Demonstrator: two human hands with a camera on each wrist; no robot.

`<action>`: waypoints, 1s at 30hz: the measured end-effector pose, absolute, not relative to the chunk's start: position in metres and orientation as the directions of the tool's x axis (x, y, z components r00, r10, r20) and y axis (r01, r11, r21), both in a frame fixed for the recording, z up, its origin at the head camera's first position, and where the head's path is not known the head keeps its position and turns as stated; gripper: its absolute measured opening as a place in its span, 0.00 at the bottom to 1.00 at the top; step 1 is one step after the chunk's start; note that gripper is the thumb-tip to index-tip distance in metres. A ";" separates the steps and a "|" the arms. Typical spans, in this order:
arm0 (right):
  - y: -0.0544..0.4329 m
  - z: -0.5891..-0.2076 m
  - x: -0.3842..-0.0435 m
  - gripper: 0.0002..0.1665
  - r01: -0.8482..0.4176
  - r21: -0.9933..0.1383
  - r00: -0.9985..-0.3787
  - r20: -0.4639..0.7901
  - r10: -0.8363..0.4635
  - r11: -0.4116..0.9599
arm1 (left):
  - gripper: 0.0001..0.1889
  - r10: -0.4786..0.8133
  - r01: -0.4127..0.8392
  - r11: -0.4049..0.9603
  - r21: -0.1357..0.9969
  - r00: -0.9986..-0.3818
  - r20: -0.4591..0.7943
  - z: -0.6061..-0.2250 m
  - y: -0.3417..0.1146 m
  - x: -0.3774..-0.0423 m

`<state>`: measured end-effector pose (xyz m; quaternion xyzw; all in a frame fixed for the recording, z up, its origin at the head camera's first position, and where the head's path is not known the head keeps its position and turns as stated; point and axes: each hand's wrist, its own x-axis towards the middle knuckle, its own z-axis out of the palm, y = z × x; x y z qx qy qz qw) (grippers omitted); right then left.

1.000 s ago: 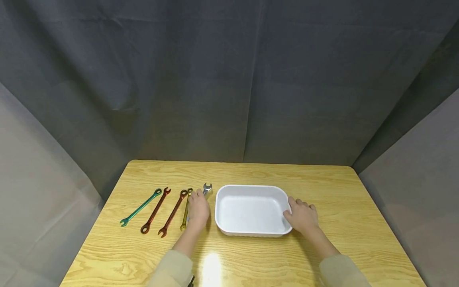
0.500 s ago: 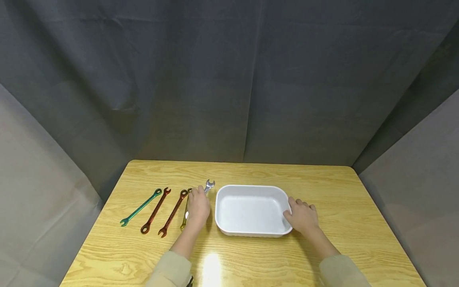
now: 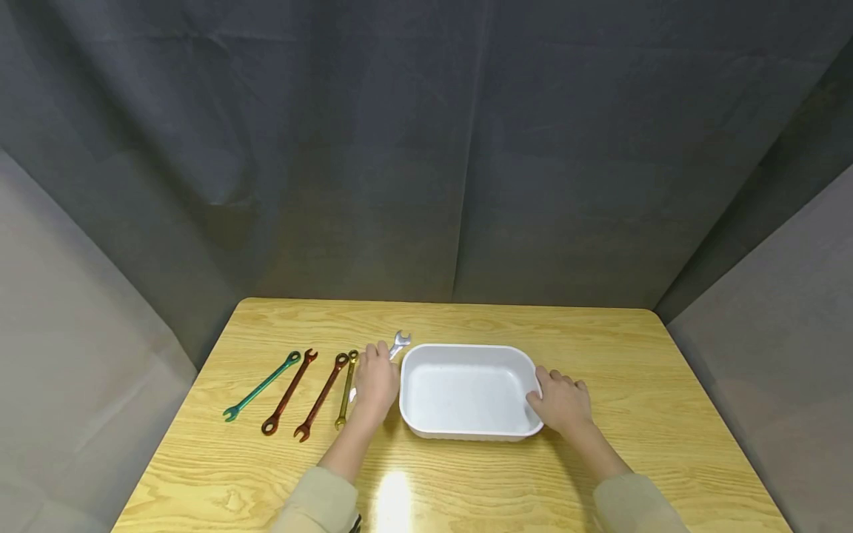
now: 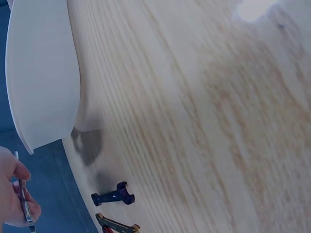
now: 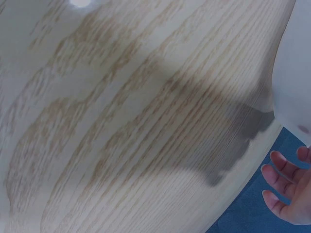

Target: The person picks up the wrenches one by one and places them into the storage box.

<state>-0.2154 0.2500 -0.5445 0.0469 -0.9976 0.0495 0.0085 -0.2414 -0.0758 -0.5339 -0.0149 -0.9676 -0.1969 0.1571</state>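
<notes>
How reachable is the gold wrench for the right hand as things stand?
Probably not directly: the white tray, held by the right hand, lies between that hand and the gold wrench, and so does the left hand, holding a silver wrench.

- Head: set high over the near side of the table point(image 3: 600, 333), facing forward and down; the farthest off of the three, it takes in both far corners and the cloth point(image 3: 373, 148) behind.
- Left wrist: low and close over the table, rolled onto its side, facing the far edge, with the left hand point(image 3: 378, 377) at the frame's lower left.
- Right wrist: also low, close and tilted, facing the far edge, with the right hand point(image 3: 563, 400) at the frame's lower right.
- Head and left wrist share the left hand and some wrenches point(image 4: 112, 195).
- Head and right wrist share the right hand.
- All three share part of the tub point(image 3: 466, 392).
</notes>
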 end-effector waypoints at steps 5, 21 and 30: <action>0.250 -0.544 -0.215 0.31 -0.092 -0.099 -0.996 0.019 -0.090 0.991 | 0.13 0.000 0.126 0.914 0.385 -0.950 0.311 -0.529 -0.070 -0.239; 0.250 -0.545 -0.214 0.31 -0.097 -0.099 -0.995 0.031 -0.094 0.990 | 0.13 0.150 0.266 0.917 0.298 -0.920 0.362 -0.526 -0.044 -0.236; 0.250 -0.544 -0.214 0.31 -0.096 -0.107 -0.995 0.032 -0.093 0.990 | 0.14 0.273 0.357 0.908 0.220 -0.902 0.334 -0.526 -0.033 -0.235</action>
